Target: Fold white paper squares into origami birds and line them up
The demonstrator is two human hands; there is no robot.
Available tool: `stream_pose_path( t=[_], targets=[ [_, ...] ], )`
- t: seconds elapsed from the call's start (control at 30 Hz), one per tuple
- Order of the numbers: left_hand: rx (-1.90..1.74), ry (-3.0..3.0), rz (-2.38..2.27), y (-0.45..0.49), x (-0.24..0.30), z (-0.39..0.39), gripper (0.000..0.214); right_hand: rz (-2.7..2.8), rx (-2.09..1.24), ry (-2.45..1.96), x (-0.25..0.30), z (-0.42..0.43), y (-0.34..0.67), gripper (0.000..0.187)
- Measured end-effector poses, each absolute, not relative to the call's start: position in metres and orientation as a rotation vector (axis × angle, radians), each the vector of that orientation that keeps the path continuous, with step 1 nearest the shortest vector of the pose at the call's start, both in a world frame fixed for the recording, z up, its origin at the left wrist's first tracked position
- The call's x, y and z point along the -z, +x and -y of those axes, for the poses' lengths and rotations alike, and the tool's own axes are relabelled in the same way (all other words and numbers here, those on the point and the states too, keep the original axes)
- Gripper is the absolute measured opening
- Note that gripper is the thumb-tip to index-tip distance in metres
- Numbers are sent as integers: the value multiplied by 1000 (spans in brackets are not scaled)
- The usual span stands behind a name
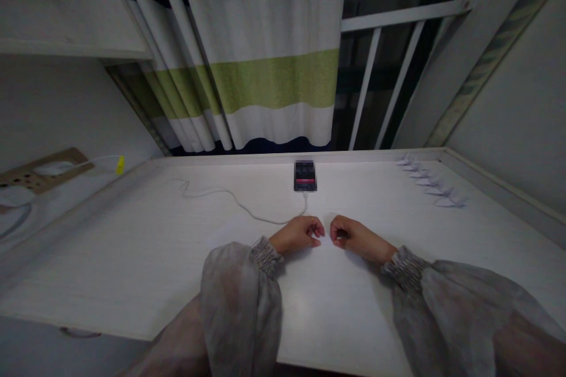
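Left hand and right hand curl inward, grips unclear; brushing the nearby cable could drag the phone.

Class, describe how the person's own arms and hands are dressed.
The left hand and right hand wear no gloves. The left sleeve and right sleeve are grey, loose and puffy, in thin, partly see-through fabric, each gathered into a ruched cuff at the wrist.
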State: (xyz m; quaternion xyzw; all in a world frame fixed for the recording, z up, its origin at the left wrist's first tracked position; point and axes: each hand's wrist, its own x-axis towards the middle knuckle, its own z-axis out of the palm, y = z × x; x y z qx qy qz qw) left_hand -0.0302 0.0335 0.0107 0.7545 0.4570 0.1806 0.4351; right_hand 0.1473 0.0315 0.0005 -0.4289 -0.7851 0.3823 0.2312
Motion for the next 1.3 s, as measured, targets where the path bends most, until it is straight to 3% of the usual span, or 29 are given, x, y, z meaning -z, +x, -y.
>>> stream_pose_path(
  t=[0.23,0.67,0.93,1.3],
  targets=[
    [-463,1849,-1189,-28,-12,-33,22,2128,-1079,-1150,0,-32,146,15],
    [-643,1823,-1280,-24,1,-29,22,2289,-706,-1084,-4,-14,147,16],
    [-783,2113,-1208,-26,-2,-21,3,2354,-529,-1156,-5,-4,142,16],
    [-765,2347,-1320,-29,2,-23,16,2501,-408,-1118,-11,1,142,26]
  ],
)
